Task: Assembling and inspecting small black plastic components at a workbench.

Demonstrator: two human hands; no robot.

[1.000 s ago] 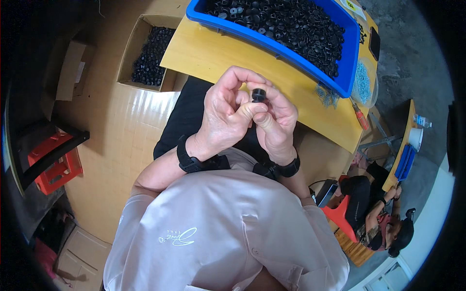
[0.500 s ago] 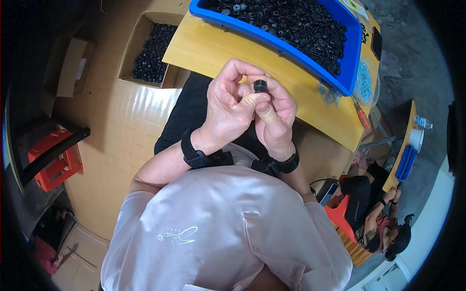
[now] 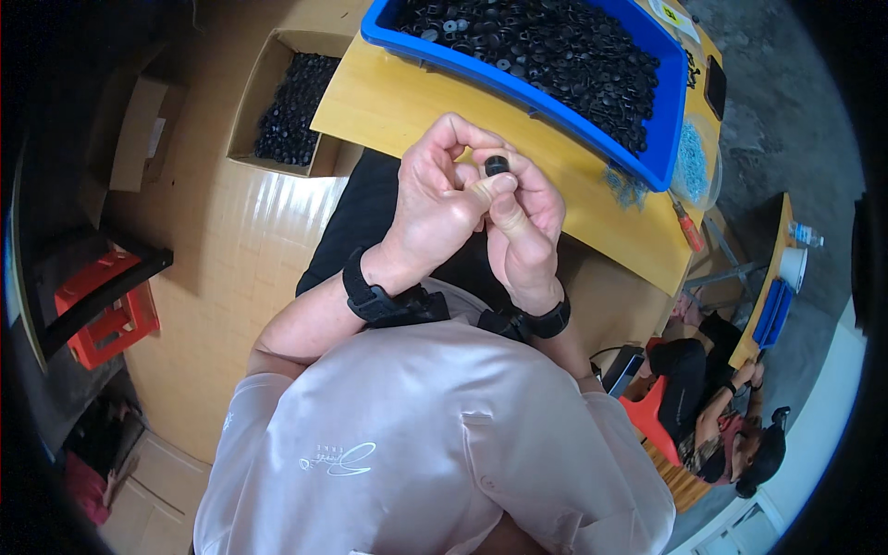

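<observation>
A small round black plastic part (image 3: 497,166) is pinched between my hands, in front of the table's near edge. My left hand (image 3: 435,203) is closed, its thumb and fingertips pressed on the part. My right hand (image 3: 527,217) is closed as well, with its thumb just below the part and its fingers curled behind. The hands touch each other at the fingertips. Beyond them stands a blue bin (image 3: 518,83), filled with many loose small black parts (image 3: 564,65). What the inner fingers do is partly hidden.
A cardboard box (image 3: 242,120) of black parts stands at the left. On the yellow table (image 3: 388,102) lie a red-handled screwdriver (image 3: 687,225), a clear tub of small bluish metal pieces (image 3: 694,162) and a phone (image 3: 715,88). At the lower right, another person (image 3: 717,407) sits by another table.
The black part has tilted slightly between my fingers. Both hands stay at nearly the same place.
</observation>
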